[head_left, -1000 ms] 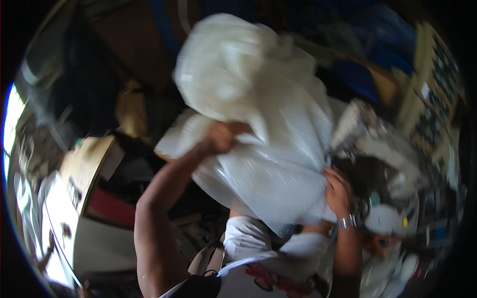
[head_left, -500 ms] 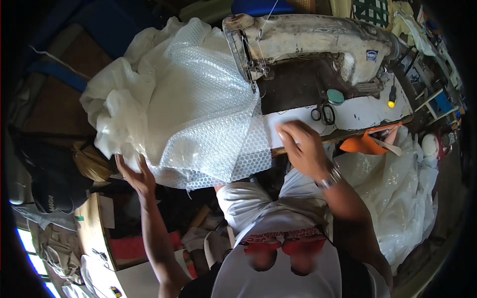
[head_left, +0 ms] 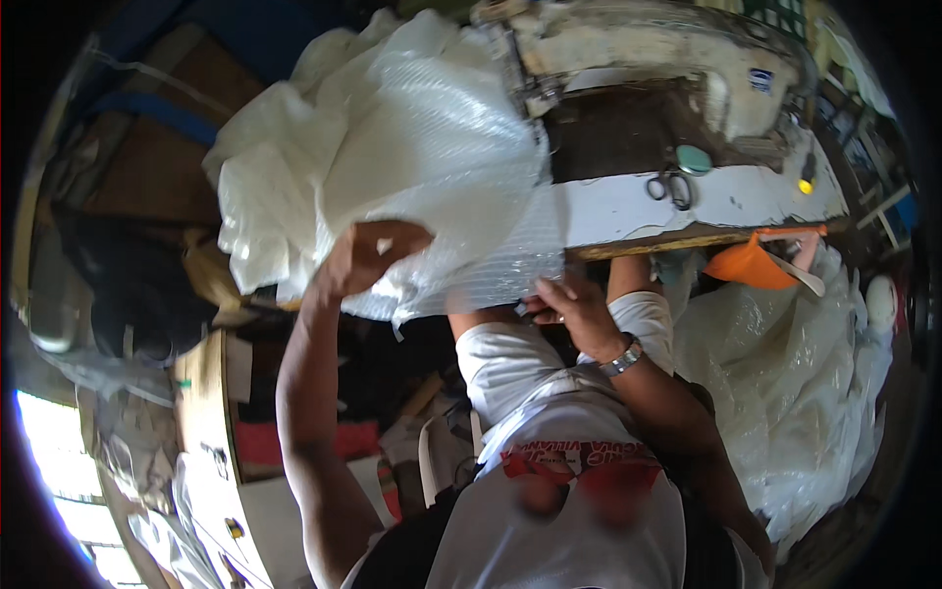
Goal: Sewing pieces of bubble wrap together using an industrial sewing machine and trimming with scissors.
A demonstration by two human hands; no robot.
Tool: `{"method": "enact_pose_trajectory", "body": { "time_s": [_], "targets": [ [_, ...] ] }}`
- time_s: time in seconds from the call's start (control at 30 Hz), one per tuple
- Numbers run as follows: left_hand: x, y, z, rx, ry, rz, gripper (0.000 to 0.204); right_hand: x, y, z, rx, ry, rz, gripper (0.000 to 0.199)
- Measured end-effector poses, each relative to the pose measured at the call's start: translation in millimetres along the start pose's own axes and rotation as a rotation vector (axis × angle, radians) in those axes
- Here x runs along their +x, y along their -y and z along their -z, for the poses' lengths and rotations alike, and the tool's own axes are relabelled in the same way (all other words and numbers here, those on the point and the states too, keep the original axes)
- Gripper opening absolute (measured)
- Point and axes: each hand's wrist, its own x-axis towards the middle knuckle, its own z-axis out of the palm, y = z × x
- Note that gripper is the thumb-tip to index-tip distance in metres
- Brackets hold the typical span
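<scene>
A large sheet of clear bubble wrap (head_left: 442, 196) lies bunched over the left of the sewing table and hangs past its near edge. My left hand (head_left: 361, 260) is over the near left part of the sheet, its fingers curled toward the thumb; whether plastic is pinched between the tips is unclear. At the sheet's near right corner, my right hand (head_left: 581, 316) has thumb and fingers closed on the edge, just above my lap. A worn sewing machine (head_left: 638, 44) stands behind, its needle end beside the wrap.
On the white tabletop (head_left: 618, 211) lie black scissors (head_left: 671, 188), a round green-lidded thing (head_left: 694, 159) and a yellow-and-black screwdriver (head_left: 808, 173). An orange pouch (head_left: 751, 263) hangs from the front edge. More clear plastic (head_left: 785, 383) is heaped at the right.
My left hand has moved right from the sheet's left edge onto it, its fingers curling. My right hand has come down to the near corner. The whole view has shifted somewhat.
</scene>
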Motion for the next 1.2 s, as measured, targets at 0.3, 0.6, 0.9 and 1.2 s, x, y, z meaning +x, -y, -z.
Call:
{"method": "enact_pose_trajectory", "body": {
  "time_s": [0.3, 0.6, 0.9, 1.2],
  "targets": [
    [6, -29, -33, 0.437, -0.028, -0.32, 0.058, -4, -3, -10, 0.076, -0.027, -0.002, 0.036],
    [3, 40, -69, -0.038, -0.086, -0.242, 0.033, -3, 6, -2, 0.012, -0.095, -0.004, 0.044],
    [41, -51, -70, 0.532, -0.466, -0.382, 0.059, -3, 3, 6, -0.168, -0.049, -0.048, 0.05],
    [22, -85, -97, 0.834, -0.157, -0.473, 0.057, -3, -3, 7, -0.238, 0.028, 0.109, 0.057]
  ]
}}
